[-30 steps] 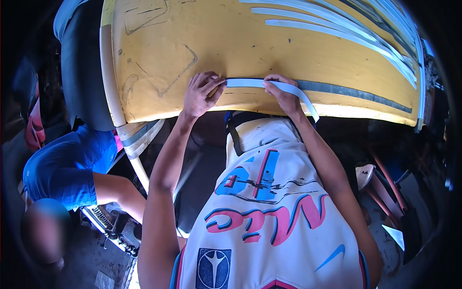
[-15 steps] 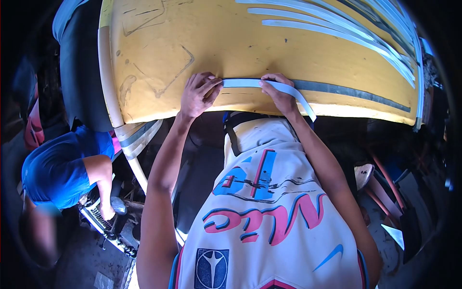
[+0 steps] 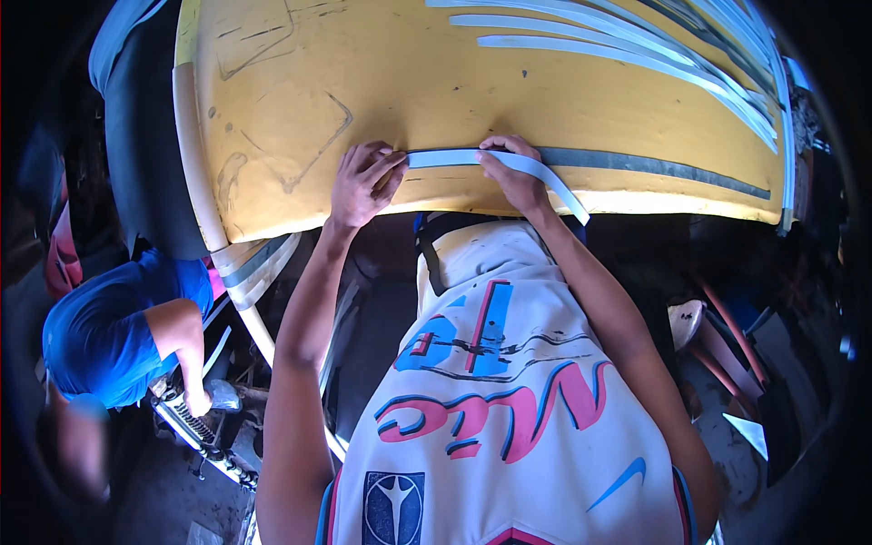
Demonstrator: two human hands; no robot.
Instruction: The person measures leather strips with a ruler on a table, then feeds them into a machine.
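Note:
A narrow white strip (image 3: 445, 159) runs between my two hands along the near part of a yellow-covered table (image 3: 300, 73). My left hand (image 3: 368, 184) pinches the strip's left end between thumb and fingers. Farther along, my right hand (image 3: 516, 173) grips the same strip, and its free end curves down past my wrist to the table's near edge. A dark grey strip (image 3: 649, 163) lies on the yellow surface, stretching right from beneath the white one; its left part is hidden by the white strip and my hands.
Several loose white strips (image 3: 581, 45) lie fanned out at the table's far right. A pale pole (image 3: 191, 154) borders the left side. At lower left, a person in a blue shirt (image 3: 104, 336) bends over a metal frame with a spring (image 3: 204, 436).
The view has shifted slightly, so the table appears a little farther left. Both hands keep their hold on the white strip. The person at left has moved slightly.

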